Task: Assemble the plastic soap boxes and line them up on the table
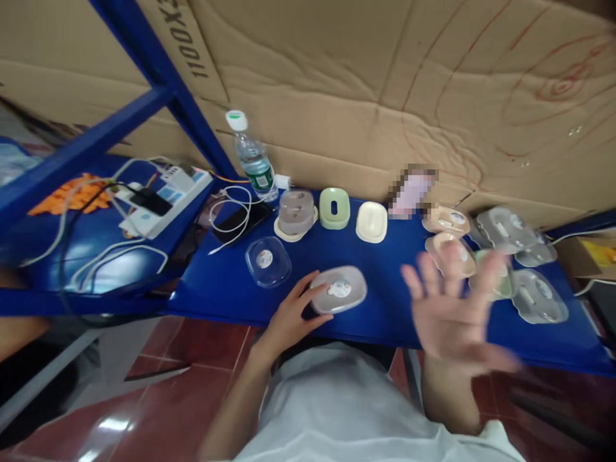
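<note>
My left hand [299, 312] grips the near left end of a small rounded box with a transparent top [353, 289] and a round white sticker, resting on the blue table. My right hand [455, 314], slightly blurred, is raised palm up with its fingers spread and nothing in it. Behind the box lie a transparent lid [276, 273] with a sticker, a greyish see-through piece [296, 212] on a cream base, a green tray with a slot [334, 208] and a cream tray [371, 222]. Past my right fingers sit peach pieces [445, 220] and several transparent bagged pieces [539, 296].
A water bottle [255, 160] stands at the back by a blue metal frame [168, 96]. A black phone [243, 224] with a white cable, a power strip [168, 202] and tangled cords are on the left. Cardboard [317, 83] walls off the back; a pixelated patch hides one pinkish item.
</note>
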Motion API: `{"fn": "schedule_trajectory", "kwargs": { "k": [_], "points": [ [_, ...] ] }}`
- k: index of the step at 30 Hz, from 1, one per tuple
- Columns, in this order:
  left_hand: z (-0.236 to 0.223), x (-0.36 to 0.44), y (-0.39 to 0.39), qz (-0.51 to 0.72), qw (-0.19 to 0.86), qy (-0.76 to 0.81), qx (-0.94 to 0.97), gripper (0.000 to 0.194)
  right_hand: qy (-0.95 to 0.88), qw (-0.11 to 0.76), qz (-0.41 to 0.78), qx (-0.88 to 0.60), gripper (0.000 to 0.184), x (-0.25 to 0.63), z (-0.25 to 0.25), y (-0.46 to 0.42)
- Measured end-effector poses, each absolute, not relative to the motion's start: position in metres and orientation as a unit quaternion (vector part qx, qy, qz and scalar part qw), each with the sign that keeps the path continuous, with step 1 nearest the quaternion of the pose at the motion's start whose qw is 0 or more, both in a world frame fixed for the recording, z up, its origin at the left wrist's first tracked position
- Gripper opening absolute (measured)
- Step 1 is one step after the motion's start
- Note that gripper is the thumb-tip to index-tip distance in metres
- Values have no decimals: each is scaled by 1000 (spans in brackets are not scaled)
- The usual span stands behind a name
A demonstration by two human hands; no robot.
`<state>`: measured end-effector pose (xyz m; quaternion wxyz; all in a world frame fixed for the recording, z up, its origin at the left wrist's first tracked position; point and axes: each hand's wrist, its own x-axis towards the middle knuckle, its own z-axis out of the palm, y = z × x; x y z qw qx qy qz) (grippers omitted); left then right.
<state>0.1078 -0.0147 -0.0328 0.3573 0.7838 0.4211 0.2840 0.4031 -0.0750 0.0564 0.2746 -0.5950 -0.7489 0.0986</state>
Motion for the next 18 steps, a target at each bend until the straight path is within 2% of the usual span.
{"fn": "schedule_trajectory", "kwargs": {
  "k": [1, 3, 6, 10, 16, 18],
  "points": [
    [-32, 106, -15, 289, 362, 410, 786, 65, -762, 277, 131, -570, 115, 400, 50, -66],
    [-30, 103, -15, 291, 372, 394, 789, 66, -798, 259, 207, -503, 124, 394, 34, -54],
    [-29, 102, -13, 281, 387, 389, 787, 67, -821, 213, 248, -467, 115, 391, 6, -45],
    [-26, 106, -7, 268, 401, 390, 784, 64, -821, 215, 240, -471, 103, 398, -13, -41],
    [-9, 113, -4, 289, 363, 393, 793, 94, -801, 280, 207, -486, 88, 413, -9, -43],
    [-4, 108, -7, 307, 299, 425, 797, 87, -764, 316, 153, -541, 84, 431, -2, -51]
  ]
}}
